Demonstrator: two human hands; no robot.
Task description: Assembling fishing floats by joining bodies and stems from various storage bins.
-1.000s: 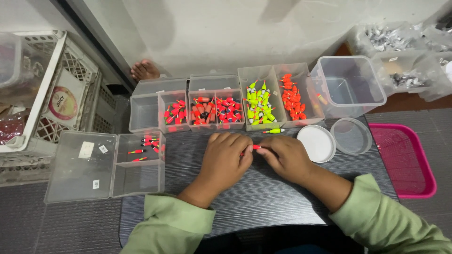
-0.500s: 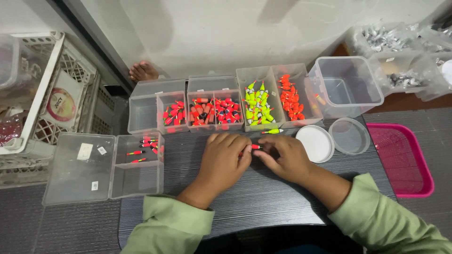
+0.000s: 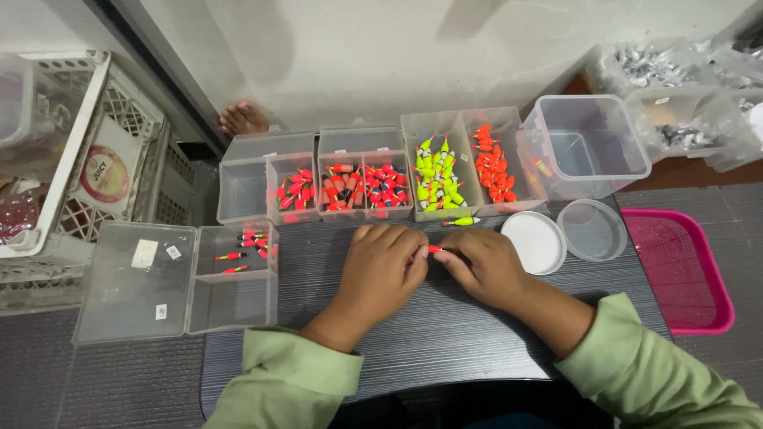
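My left hand [image 3: 380, 266] and my right hand [image 3: 483, 264] meet over the dark slatted table [image 3: 445, 342], both pinching one small red float [image 3: 434, 249] between the fingertips. Most of the float is hidden by the fingers. Just beyond the hands stands a row of clear boxes: red floats [image 3: 366, 189], yellow-green floats [image 3: 439, 170] and orange floats [image 3: 493, 165]. A loose yellow float [image 3: 462, 222] lies on the table in front of that row.
An open clear box [image 3: 230, 278] with a few red floats sits at left, lid flat. An empty clear tub [image 3: 586, 147], a white lid [image 3: 534, 241], a round clear cup [image 3: 591, 229], a pink basket [image 3: 683, 270] and a white crate [image 3: 71, 143] surround the table. Someone's foot [image 3: 242, 119] shows by the wall.
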